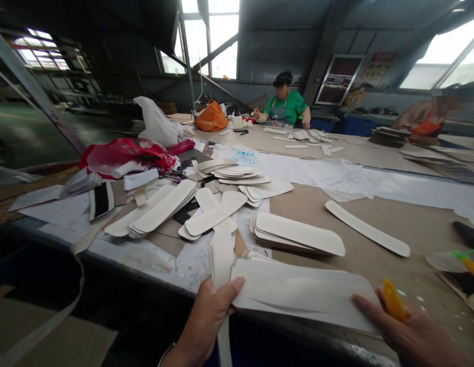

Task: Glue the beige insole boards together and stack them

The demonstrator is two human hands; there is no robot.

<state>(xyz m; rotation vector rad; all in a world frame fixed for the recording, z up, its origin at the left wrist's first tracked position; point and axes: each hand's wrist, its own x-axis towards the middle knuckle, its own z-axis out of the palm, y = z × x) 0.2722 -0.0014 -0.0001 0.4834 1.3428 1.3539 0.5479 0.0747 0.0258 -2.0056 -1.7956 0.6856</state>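
Note:
My left hand (pixel 209 316) is closed on the left end of a long white panel (pixel 305 290) with rounded corners, thumb on top. A narrow white strip (pixel 222 257) also runs through that hand and hangs down below it. My right hand (pixel 416 326) grips the panel's right end. A yellow handle (pixel 393 300) sticks up from the same hand; the rest of that tool is hidden. Just beyond the panel lies a stack of white rounded pieces (pixel 298 232). More white pieces (pixel 217 211) lie crossed to its left, and a single white strip (pixel 367 228) rests farther right.
At the left are a red plastic bag (pixel 125 153) and a white bag (pixel 156 122). An orange bag (pixel 211 117) stands farther back. A person in green (pixel 292 107) sits across the table (pixel 298 199), another person (pixel 420 120) at the right. A second yellow handle (pixel 472 267) lies at the right edge.

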